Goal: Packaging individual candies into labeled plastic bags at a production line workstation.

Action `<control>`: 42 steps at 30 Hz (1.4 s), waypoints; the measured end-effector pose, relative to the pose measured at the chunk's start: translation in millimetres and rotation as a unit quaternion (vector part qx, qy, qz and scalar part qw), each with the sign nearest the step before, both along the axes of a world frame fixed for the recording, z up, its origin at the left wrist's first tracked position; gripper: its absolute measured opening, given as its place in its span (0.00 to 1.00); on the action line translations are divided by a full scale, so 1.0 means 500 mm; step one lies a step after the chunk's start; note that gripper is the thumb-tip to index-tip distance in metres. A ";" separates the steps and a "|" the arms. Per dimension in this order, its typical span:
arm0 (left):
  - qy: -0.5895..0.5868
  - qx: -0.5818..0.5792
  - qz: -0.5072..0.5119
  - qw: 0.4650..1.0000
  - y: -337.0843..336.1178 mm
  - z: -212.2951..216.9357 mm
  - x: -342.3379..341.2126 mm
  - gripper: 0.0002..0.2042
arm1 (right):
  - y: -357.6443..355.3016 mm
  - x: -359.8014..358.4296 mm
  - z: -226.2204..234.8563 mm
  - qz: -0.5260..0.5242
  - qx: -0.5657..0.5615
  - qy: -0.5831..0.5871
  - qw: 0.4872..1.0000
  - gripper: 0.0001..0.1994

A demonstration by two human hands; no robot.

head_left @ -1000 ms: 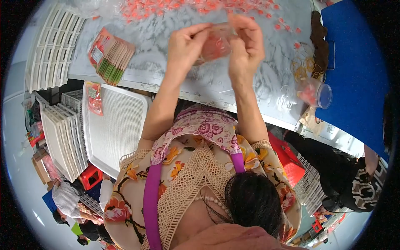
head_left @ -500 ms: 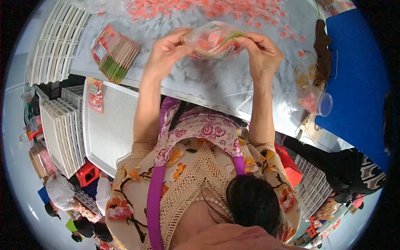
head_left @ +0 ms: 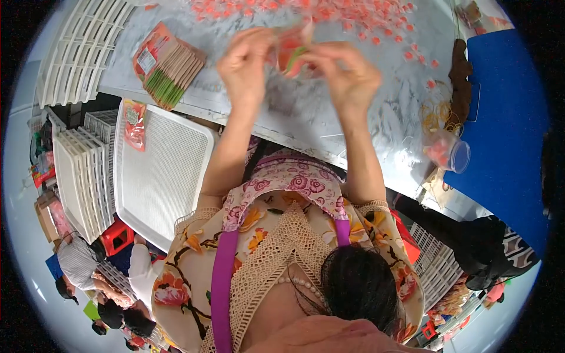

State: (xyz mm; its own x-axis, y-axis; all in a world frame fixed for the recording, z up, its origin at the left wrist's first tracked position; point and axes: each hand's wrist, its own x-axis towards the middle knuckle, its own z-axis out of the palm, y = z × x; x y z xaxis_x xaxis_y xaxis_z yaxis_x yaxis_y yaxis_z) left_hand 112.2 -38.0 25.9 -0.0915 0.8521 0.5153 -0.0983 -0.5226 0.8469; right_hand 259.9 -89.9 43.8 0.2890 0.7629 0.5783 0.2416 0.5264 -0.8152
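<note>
Over the table [head_left: 294,112], my left hand [head_left: 246,65] and my right hand [head_left: 348,72] are both closed on a small plastic pouch [head_left: 290,48] with red and green on it. The left pinches one side of the pouch, while the right grips near its green edge. Motion blurs the pouch and the fingertips, and its contents are hard to make out. Beyond the hands, many small wrapped red pieces [head_left: 353,16] lie spread out. To the left is a fanned stack of flat red-and-green pouches [head_left: 172,69].
A white mesh tray [head_left: 162,170] at the left holds one red packet [head_left: 135,125]. Stacked white crates [head_left: 82,176] stand beyond it. On the right are a clear plastic tub [head_left: 456,154], rubber bands [head_left: 436,115] and a blue board [head_left: 509,112]. People [head_left: 79,262] are at the lower left.
The hands have drawn closer together, and the pouch between them, spread wide before, is now narrower and bunched. The view has shifted slightly.
</note>
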 end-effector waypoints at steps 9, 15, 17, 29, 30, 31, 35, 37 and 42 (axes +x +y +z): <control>-0.096 -0.078 -0.022 0.992 0.023 0.008 -0.069 0.05 | 0.006 0.006 0.026 -0.047 -0.046 0.061 0.996 0.04; -0.007 -0.219 -0.184 0.958 0.022 0.061 -0.094 0.09 | 0.019 -0.011 0.022 -0.032 -0.050 0.021 0.998 0.02; 0.062 -0.227 -0.173 0.957 0.027 0.052 -0.118 0.10 | 0.023 -0.002 0.034 0.016 -0.125 0.011 0.992 0.03; 0.087 -0.155 -0.146 0.973 -0.012 0.018 -0.145 0.08 | 0.068 -0.057 0.096 0.094 -0.147 -0.368 0.913 0.12; 0.073 -0.155 -0.148 0.974 -0.017 0.023 -0.151 0.08 | 0.069 -0.064 0.097 0.098 -0.137 -0.359 0.918 0.12; 0.058 -0.154 -0.150 0.975 -0.023 0.026 -0.156 0.08 | 0.070 -0.070 0.094 0.102 -0.136 -0.361 0.917 0.12; 0.041 -0.119 -0.132 0.983 -0.037 0.029 -0.184 0.07 | 0.078 -0.099 0.089 0.137 -0.111 -0.363 0.915 0.11; 0.075 -0.222 -0.123 0.964 -0.041 0.032 -0.203 0.06 | 0.083 -0.107 0.087 0.143 -0.102 -0.364 0.914 0.12; 0.078 -0.175 -0.050 0.980 -0.057 0.020 -0.247 0.06 | 0.091 -0.140 0.095 0.187 -0.066 -0.317 0.927 0.16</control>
